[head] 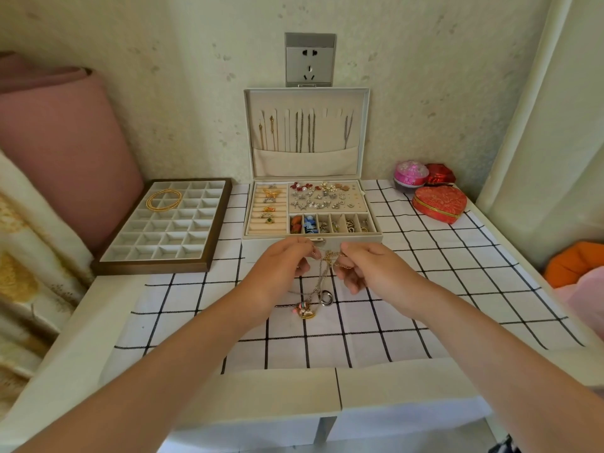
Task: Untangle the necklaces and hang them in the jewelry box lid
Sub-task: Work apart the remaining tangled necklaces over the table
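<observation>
Tangled necklaces are pinched by the left hand and right hand, just before the jewelry box front edge. Checked cloth is spread to either side.

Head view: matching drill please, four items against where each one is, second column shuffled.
Items
1. gold chain coil
2. red heart box
3. tangled necklaces
4. silver chains

Places
a. hanging in the lid
b. lying in the divided tray
c. pinched between the left hand and the right hand
d. on the checked cloth, right of the jewelry box

Pairs: 1-b, 2-d, 3-c, 4-a
</observation>
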Demonstrator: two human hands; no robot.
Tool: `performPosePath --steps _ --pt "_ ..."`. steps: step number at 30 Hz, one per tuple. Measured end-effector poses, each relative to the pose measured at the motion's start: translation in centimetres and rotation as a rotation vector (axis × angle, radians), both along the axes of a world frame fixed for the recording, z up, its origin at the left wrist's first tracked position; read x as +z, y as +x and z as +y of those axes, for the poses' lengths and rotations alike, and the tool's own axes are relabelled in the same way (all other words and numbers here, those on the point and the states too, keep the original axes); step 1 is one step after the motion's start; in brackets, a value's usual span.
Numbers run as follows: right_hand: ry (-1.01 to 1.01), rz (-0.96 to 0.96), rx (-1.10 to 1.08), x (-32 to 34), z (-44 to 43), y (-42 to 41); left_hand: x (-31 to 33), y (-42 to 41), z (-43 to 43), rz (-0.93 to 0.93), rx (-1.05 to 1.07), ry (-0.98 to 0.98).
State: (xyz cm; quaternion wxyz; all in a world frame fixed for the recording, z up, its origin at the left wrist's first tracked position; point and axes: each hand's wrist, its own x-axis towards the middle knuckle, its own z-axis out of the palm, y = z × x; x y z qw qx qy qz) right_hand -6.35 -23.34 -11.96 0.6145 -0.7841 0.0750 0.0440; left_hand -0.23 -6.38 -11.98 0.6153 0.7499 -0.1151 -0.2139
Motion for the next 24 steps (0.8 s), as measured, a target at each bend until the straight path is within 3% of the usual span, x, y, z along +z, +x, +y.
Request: performPosePath --steps 5,9,14,19,24 --pt "-0.020 -0.034 0.024 0.0 0.0 -0.1 0.2 0.2 0.1 0.200 -0.063 -0.215" --pt "-0.016 -0.097 -0.118 -0.2 0.0 0.0 0.7 -0.1 0.4 0.291 -0.123 -0.311" --pt "0.283 -0.120 -0.286 0.1 -0.2 0.3 0.4 0.2 0.7 0.282 -0.064 -0.258" --pt "0.537 -0.070 -0.286 0.6 -0.6 0.5 0.4 0.3 0.7 0.048 -0.028 0.082" --pt "0.650 -0.063 -0.319 0.8 -0.5 0.5 0.5 0.7 1.2 0.144 0.084 -0.115"
